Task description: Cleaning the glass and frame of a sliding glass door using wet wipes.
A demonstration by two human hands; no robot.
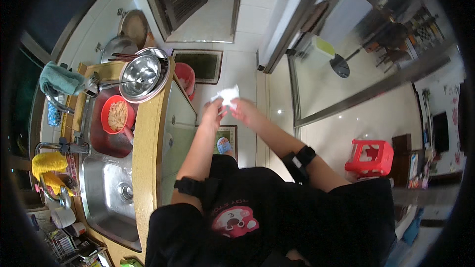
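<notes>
My left hand (213, 113) and my right hand (243, 111) are together in front of me, above the tiled floor. Between them is a crumpled white tissue or thin cloth (229, 94), gripped by the fingers of both. Its upper edge is blurred. To the left, a red plastic bowl (105, 116) with pale cut food pieces (118, 115) sits in the far basin of the steel double sink (111, 148). Stacked metal bowls (140, 74) stand on the yellow counter (144, 155), with a ladle and chopsticks.
A red bucket (184, 76) stands on the floor past the counter's end, near a dark mat (200, 66). At the right are a framed glass sliding door (334, 81) and a red plastic stool (371, 157). A teal cloth (61, 78) and a yellow cloth (50, 165) hang behind the sink.
</notes>
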